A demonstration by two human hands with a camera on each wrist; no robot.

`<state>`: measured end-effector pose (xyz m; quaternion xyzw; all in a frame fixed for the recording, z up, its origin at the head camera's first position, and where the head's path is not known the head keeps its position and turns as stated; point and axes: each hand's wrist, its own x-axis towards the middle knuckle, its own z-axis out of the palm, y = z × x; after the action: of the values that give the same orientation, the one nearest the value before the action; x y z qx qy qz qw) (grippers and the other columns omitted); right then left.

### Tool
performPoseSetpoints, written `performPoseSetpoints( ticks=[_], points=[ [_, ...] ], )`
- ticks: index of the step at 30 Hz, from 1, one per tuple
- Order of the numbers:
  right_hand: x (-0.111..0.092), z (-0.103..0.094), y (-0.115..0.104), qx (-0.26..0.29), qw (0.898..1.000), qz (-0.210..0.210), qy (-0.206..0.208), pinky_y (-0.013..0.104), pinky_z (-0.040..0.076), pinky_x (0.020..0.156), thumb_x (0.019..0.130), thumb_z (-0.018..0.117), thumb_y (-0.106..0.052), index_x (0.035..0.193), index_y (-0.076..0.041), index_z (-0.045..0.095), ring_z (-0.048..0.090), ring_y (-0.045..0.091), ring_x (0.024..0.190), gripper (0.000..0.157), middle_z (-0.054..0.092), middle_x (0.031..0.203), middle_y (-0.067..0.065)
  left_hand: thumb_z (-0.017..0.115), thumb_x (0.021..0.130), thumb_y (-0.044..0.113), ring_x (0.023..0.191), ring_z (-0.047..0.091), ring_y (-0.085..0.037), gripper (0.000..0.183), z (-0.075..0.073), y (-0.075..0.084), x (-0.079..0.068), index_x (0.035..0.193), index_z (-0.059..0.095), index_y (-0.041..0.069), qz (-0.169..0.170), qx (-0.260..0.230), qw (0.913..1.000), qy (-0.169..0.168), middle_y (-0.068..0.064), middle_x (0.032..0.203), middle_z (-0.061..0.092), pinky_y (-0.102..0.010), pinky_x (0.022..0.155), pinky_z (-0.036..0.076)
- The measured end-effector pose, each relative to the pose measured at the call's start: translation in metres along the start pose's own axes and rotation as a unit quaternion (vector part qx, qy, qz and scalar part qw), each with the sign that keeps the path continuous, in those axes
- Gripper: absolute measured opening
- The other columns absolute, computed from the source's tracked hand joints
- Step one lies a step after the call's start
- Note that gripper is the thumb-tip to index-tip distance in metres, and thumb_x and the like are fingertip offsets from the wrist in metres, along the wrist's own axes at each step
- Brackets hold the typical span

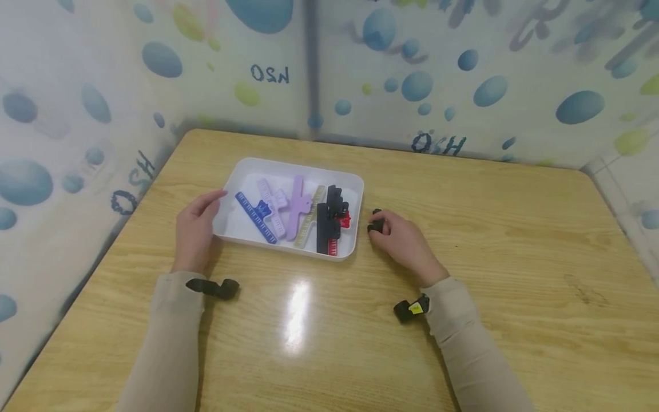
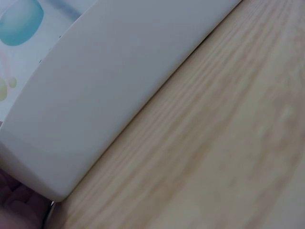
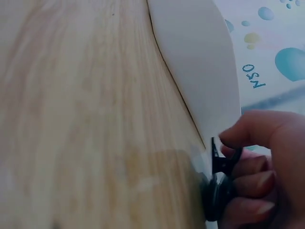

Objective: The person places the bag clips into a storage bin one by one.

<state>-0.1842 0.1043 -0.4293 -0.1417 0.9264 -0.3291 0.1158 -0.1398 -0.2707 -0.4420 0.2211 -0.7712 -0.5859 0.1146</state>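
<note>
A white tray (image 1: 234, 232) holds several long plastic clips. My left hand (image 1: 194, 229) grips the tray at its left end, fingers at the rim; in the left wrist view its curled fingers (image 2: 19, 202) sit against the tray's corner. Just past the tray's right side, my right hand (image 1: 404, 243) holds a small black clip (image 1: 377, 222) over the table. The right wrist view shows that black clip (image 3: 219, 191) between the thumb and curled fingers, partly hidden by them. In the tray lie a blue clip (image 1: 252, 214), a purple clip (image 1: 296, 212) and black clips (image 1: 322, 229).
A pale lilac clip (image 1: 266, 194), a yellowish clip (image 1: 304, 229) and a red clip (image 1: 333, 247) also lie in the tray, the red one partly under black clips. The wooden table (image 1: 489, 240) meets a bubble-patterned wall (image 1: 437, 46) behind.
</note>
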Motion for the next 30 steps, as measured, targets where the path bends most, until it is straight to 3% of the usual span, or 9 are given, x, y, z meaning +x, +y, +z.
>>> performPoseSetpoints(
  ticks=[7, 15, 22, 26, 30],
  points=[
    [0.002, 0.002, 0.011, 0.11, 0.993, 0.038, 0.035, 0.027, 0.033, 0.041, 0.081, 0.052, -0.02, 0.11, -0.019, 0.05, 0.039, 0.018, 0.049, 0.03, 0.045, 0.068, 0.005, 0.043, 0.092, 0.038, 0.121, 0.037, -0.008, 0.031, 0.0, 0.0, -0.003, 0.116, 0.059, 0.027, 0.006, 0.009, 0.9999, -0.002, 0.01, 0.129, 0.047, -0.033, 0.103, 0.026],
    [0.005, 0.004, 0.021, 0.254, 0.965, 0.05, 0.049, 0.024, 0.029, 0.033, 0.081, 0.047, -0.01, 0.109, -0.015, 0.05, 0.032, 0.01, 0.04, 0.028, 0.043, 0.063, 0.003, 0.043, 0.092, 0.04, 0.123, 0.035, -0.008, 0.032, -0.002, 0.0, -0.002, 0.117, 0.058, 0.028, 0.001, 0.003, 1.0, -0.007, 0.01, 0.13, 0.046, -0.035, 0.104, 0.024],
    [0.005, 0.004, 0.025, 0.319, 0.946, 0.028, 0.048, 0.025, 0.032, 0.033, 0.087, 0.045, -0.01, 0.117, -0.012, 0.048, 0.041, 0.013, 0.042, 0.03, 0.049, 0.061, 0.01, 0.043, 0.092, 0.039, 0.122, 0.036, -0.008, 0.031, -0.001, 0.0, -0.002, 0.117, 0.059, 0.028, 0.002, 0.001, 1.0, -0.006, 0.01, 0.13, 0.046, -0.035, 0.104, 0.025],
    [0.005, 0.003, 0.025, 0.331, 0.942, 0.027, 0.045, 0.026, 0.034, 0.034, 0.086, 0.045, -0.01, 0.121, -0.019, 0.049, 0.044, 0.015, 0.044, 0.036, 0.053, 0.064, 0.012, 0.043, 0.092, 0.039, 0.122, 0.037, -0.008, 0.031, -0.001, -0.001, -0.001, 0.117, 0.059, 0.027, 0.006, 0.003, 1.0, -0.005, 0.01, 0.13, 0.047, -0.034, 0.103, 0.025],
    [0.006, 0.003, 0.024, 0.337, 0.94, 0.013, 0.045, 0.026, 0.035, 0.035, 0.087, 0.043, -0.008, 0.123, -0.017, 0.05, 0.047, 0.015, 0.046, 0.037, 0.055, 0.066, 0.012, 0.043, 0.092, 0.038, 0.121, 0.037, -0.008, 0.032, -0.001, -0.001, -0.002, 0.117, 0.059, 0.026, 0.009, 0.006, 0.9999, -0.005, 0.009, 0.129, 0.047, -0.033, 0.103, 0.026]
  ],
)
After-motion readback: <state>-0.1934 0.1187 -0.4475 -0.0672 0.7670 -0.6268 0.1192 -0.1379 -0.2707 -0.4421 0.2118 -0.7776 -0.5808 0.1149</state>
